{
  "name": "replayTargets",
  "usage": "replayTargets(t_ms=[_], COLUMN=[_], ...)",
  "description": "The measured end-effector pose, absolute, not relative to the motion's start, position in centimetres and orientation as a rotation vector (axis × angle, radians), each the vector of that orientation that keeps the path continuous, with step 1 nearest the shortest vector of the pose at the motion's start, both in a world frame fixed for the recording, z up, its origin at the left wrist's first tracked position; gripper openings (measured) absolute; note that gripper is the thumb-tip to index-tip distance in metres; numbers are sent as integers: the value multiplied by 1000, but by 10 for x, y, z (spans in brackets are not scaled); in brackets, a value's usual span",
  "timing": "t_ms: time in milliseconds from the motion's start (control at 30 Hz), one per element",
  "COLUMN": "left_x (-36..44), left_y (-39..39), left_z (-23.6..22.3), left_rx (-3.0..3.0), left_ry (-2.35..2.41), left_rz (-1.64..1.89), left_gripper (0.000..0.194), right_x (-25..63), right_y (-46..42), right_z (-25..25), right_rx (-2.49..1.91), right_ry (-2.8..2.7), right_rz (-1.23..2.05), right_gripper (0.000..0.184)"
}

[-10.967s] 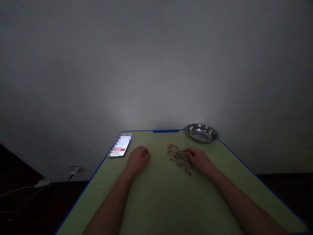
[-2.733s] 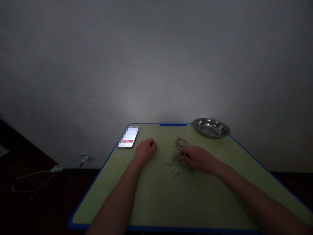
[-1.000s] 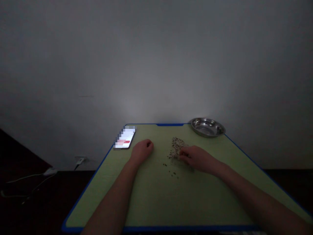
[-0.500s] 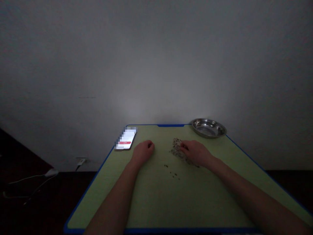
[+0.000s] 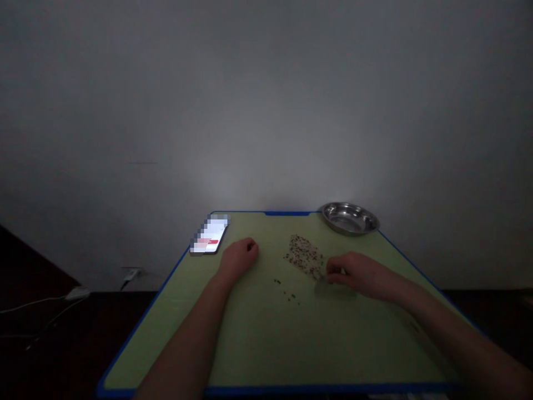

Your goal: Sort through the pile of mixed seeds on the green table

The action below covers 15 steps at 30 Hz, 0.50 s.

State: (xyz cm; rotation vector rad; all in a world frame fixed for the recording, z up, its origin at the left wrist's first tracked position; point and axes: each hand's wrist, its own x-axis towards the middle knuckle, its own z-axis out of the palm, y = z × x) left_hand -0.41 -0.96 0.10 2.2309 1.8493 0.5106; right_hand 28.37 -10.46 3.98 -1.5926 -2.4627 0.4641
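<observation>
Table (image 5: 258, 344): while its pale green top runs back to the wall (image 5: 266, 111), a blue edging frames it.
Room: dim, the wall plain grey; at left, a white plug (image 5: 131, 275) sits low on it and a power strip (image 5: 78, 293) with pale cables lies near its foot.
Far corners: phone (image 5: 214, 233) with a lit screen at left, shallow metal bowl (image 5: 352, 230) at right.
Grain pile (image 5: 303, 255): right of the table's middle, spread thin, pale bits speckled with dark brown; kinds too small to tell.
Dark bits (image 5: 287, 291): a few, strewn just nearer than the pile.
Right hand (image 5: 358, 272): just beside the pile, grip nearly pinched; cannot tell whether it holds anything.
Left hand (image 5: 239, 258): resting near the phone, grip loosely curled; contents hidden.
</observation>
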Motion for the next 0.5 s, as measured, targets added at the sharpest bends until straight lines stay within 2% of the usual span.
replayTargets(t_ms=[333,500], left_x=[-4,-4], left_y=[-8,-9], left_z=[1,0], left_rx=[2234,2241], left_ry=[1849,1848], left_rz=[510,504], left_gripper=[30,30], right_x=[255,256], right_y=[-61,-53], right_z=[20,22], right_rx=[-1666,-1702], right_ry=[-2417,-2368], right_rz=[118,74], right_gripper=[17,19])
